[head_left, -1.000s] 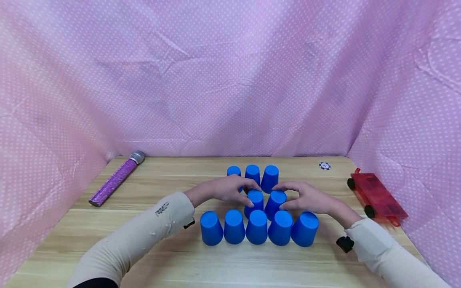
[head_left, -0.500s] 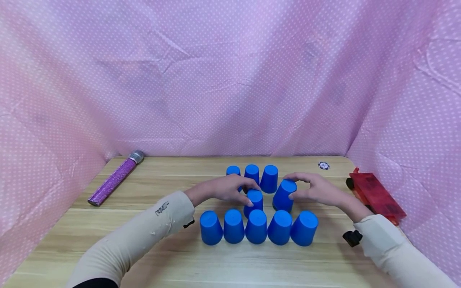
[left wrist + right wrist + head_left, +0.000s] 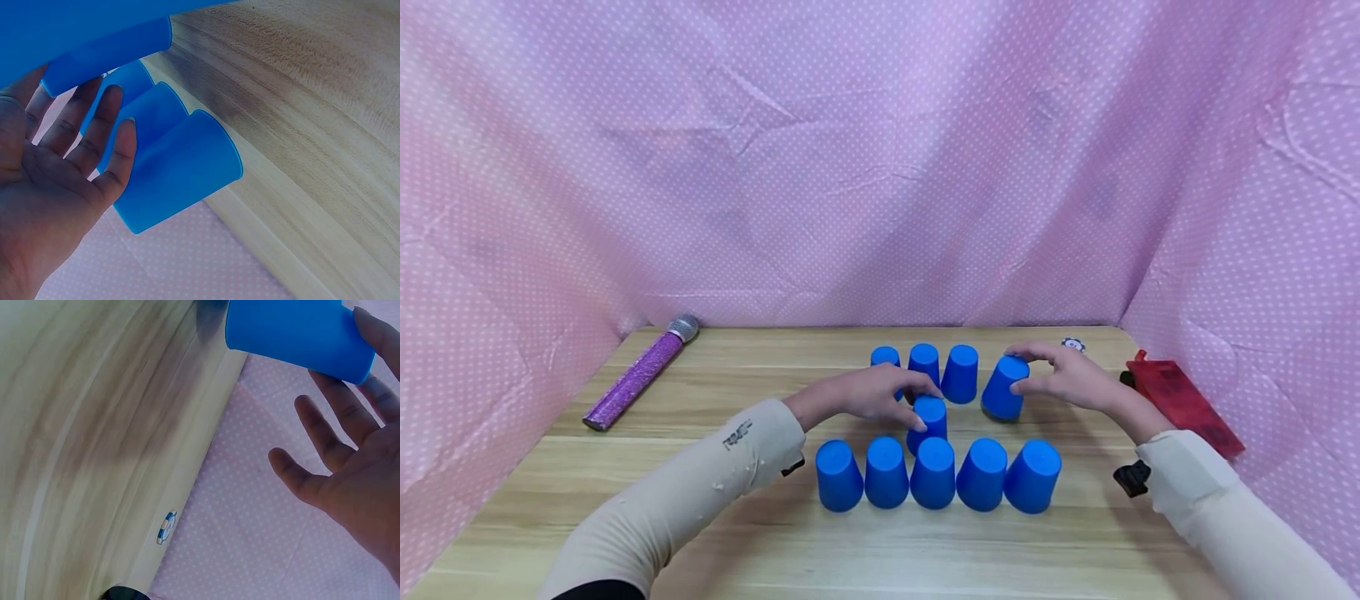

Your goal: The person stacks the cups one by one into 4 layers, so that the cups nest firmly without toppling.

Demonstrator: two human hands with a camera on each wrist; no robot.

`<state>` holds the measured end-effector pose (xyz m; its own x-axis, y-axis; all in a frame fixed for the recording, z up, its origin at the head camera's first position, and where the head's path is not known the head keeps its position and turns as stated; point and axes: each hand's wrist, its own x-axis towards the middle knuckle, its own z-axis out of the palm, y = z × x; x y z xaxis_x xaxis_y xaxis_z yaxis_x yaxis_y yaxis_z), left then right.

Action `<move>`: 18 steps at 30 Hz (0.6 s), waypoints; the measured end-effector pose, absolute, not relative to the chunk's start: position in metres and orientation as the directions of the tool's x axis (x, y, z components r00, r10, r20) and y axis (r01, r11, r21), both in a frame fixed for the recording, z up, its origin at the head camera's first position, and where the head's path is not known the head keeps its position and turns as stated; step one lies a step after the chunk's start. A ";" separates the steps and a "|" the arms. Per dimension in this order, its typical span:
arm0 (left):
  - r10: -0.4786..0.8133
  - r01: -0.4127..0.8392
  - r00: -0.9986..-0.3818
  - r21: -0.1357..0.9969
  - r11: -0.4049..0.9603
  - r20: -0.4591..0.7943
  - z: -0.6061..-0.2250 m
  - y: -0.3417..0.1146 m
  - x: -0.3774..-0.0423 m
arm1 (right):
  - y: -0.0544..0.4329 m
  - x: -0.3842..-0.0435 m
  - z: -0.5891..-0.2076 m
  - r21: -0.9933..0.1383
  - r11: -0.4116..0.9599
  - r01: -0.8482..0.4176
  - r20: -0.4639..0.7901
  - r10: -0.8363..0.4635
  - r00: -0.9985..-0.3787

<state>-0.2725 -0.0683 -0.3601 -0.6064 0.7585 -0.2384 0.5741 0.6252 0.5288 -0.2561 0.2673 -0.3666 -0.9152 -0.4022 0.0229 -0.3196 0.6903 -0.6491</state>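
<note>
Upside-down blue plastic cups stand on the wooden table. In the head view my left hand (image 3: 872, 392) holds a middle cup (image 3: 932, 414) between thumb and fingers, just behind a front row of several cups (image 3: 933, 477). My right hand (image 3: 1069, 379) pinches another cup (image 3: 1004, 392), slightly tilted, near the right end of a back row of three cups (image 3: 961, 375). The right wrist view shows that cup (image 3: 300, 337) between thumb and fingertips. Back-row cups (image 3: 181, 169) appear beyond the left fingers in the left wrist view; the left hand partly hides this row in the head view.
A purple glitter microphone (image 3: 640, 375) lies at the table's left. Toward the back right is a poker chip (image 3: 1073, 343), and a red toy car (image 3: 1183, 404) sits at the right edge, partly behind the right forearm. Pink dotted cloth (image 3: 880, 167) encloses the table.
My right hand has carried its cup from beside the left-hand cup to the right and back, toward the back row. The left hand and its cup have stayed in place.
</note>
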 end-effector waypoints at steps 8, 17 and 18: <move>0.762 0.584 -0.605 0.521 0.623 -0.233 -0.361 -0.069 -0.273 | 0.264 -0.267 -0.370 -0.640 0.703 -0.310 0.029 -0.381 -0.924; 0.761 0.579 -0.604 0.525 0.623 -0.236 -0.360 -0.069 -0.272 | 0.261 -0.274 -0.374 -0.629 0.720 -0.292 0.021 -0.360 -0.933; 0.760 0.579 -0.605 0.526 0.623 -0.235 -0.360 -0.069 -0.272 | 0.261 -0.275 -0.374 -0.630 0.721 -0.290 0.020 -0.358 -0.933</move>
